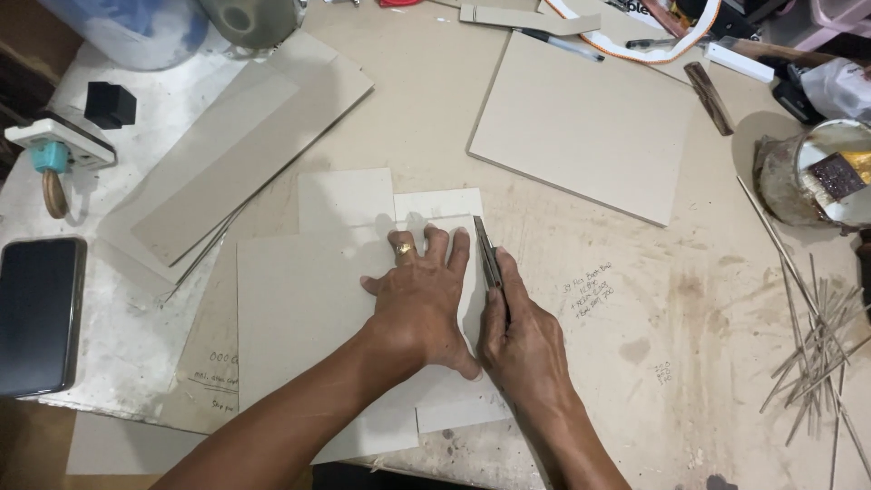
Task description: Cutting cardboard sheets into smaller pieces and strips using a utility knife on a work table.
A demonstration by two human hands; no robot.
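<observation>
My left hand (420, 292) lies flat with fingers spread on a grey cardboard sheet (299, 318), pressing it down over a paler piece (435, 204) beneath. A gold ring sits on one finger. My right hand (522, 340) grips a utility knife (487, 256), whose blade runs along the right edge of the pressed sheet, right beside my left fingers. Both hands are at the front middle of the worktable (635, 299).
A large cardboard sheet (585, 122) lies at the back right, long strips (231, 154) at the back left. A phone (38, 313) rests at the left edge, a glue tin (817, 172) and several thin sticks (817, 345) at the right. Pens (558, 43) lie at the back.
</observation>
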